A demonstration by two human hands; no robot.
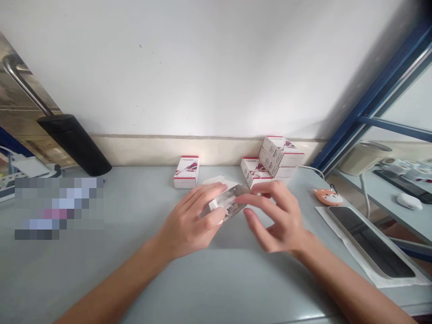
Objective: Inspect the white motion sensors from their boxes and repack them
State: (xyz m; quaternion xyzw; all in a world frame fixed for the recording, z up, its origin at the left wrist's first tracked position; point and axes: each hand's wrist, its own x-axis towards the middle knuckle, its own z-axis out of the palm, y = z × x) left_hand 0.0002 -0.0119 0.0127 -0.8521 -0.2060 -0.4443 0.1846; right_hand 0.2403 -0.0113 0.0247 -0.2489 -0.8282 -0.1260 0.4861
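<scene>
My left hand (195,220) is closed around a small white carton (213,204), held tilted over the desk with its top flap up. Inside the carton lie clear and white items, too blurred to name. My right hand (276,218) is beside it, thumb and fingers apart, the index fingertip reaching into the carton's opening. Behind my left hand stands a white and red carton (186,172). Past my right hand are similar cartons, one lying low (255,169) and others stacked (281,152) against the wall.
A black cylinder with a metal handle (74,144) leans at the left, near a power strip (37,171) and a pixelated patch. At the right are an orange animal-face case (328,196) and a phone (371,240) on white paper. A blue-framed window (381,119) borders the desk.
</scene>
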